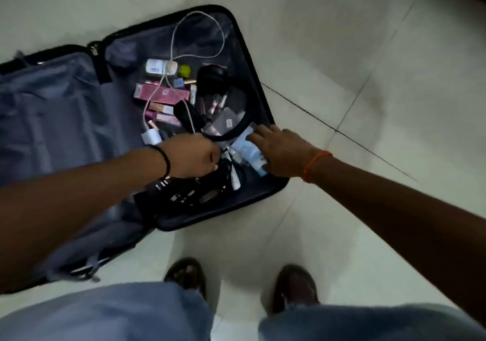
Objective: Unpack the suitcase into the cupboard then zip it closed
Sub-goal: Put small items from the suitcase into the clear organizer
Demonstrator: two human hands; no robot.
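Note:
A dark suitcase (252, 77) lies open on the floor, its grey-lined lid half (47, 119) spread to the left. The right half holds small things: pink boxes (160, 94), a white charger with its cable (152, 135), a white bottle (157, 66) and a black round case (211, 79). My left hand (193, 156) is curled over dark cables and pouches (194, 190) near the front of that half. My right hand (278, 151) rests with fingers spread on a pale blue packet (247, 151) at the suitcase's right edge.
Pale floor tiles (342, 64) surround the suitcase. My two shoes (188, 272) and jeans legs stand just in front of it at the bottom of the view. No cupboard is in view.

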